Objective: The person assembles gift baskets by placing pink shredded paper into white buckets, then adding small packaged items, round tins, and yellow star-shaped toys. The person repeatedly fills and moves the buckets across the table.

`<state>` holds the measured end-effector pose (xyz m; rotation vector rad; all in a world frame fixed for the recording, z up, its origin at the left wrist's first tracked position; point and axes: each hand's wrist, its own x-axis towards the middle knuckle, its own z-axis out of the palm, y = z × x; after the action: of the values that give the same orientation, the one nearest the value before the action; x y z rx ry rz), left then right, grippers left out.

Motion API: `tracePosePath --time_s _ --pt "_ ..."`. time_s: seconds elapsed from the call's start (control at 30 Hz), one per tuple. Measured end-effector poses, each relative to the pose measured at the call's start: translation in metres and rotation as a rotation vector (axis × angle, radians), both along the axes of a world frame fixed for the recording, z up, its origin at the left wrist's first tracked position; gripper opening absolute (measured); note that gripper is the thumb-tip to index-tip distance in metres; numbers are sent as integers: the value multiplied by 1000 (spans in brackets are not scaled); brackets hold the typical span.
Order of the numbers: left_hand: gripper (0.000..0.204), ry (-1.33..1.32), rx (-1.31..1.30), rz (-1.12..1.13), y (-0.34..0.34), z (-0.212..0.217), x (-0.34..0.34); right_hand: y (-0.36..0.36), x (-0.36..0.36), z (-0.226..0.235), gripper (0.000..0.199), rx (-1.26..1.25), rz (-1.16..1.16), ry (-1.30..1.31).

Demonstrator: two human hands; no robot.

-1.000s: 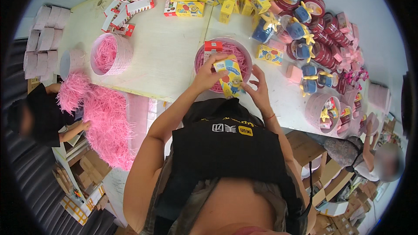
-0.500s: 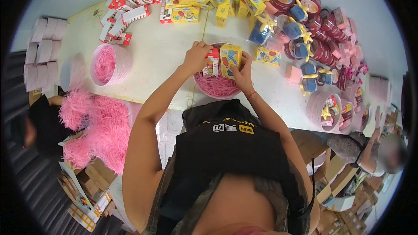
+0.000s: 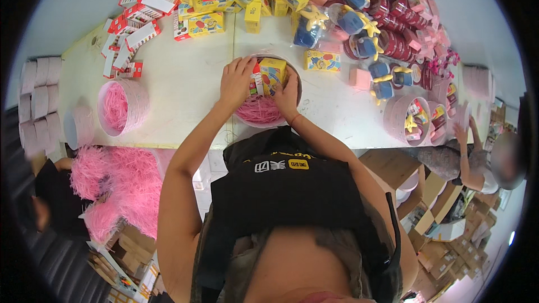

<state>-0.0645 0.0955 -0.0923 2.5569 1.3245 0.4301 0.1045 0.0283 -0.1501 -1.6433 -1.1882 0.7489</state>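
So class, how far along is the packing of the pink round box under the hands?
Done: the round box has pink shred and a yellow carton inside. In hand: left hand and right hand press items in. Left: no lid on it; a second tub holds only shred.

I count two hands of mine at work, the left hand (image 3: 236,81) and the right hand (image 3: 287,96), both at one round pink box (image 3: 261,113) at centre frame. Inside it I see one yellow carton (image 3: 273,72) and one red-and-white packet (image 3: 256,83). A second round pink box with shredded paper (image 3: 120,106) sits at centre left, and two more filled ones (image 3: 412,119) stand at the right. Loose red-and-white packets (image 3: 135,39) at upper left number roughly a dozen; I cannot count them exactly. Blue toys (image 3: 352,21) at upper right come to about seven. One pile of pink shred (image 3: 126,188) lies lower left. Two other people show at the edges.
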Motion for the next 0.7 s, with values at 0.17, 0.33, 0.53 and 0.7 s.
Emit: tracePosePath --time_s 0.17,0.33,0.53,0.7 --pt "94 142 98 -119 -26 -14 20 5 1 3 61 -11 10 139" --pt "116 84 34 -21 -23 -43 29 6 19 48 57 154 50 229" --pt "116 22 -95 -62 -25 -40 37 111 211 62 80 342 -315 -730" --pt "109 -36 -81 -67 -27 -40 50 145 282 47 69 -27 -131 -568"
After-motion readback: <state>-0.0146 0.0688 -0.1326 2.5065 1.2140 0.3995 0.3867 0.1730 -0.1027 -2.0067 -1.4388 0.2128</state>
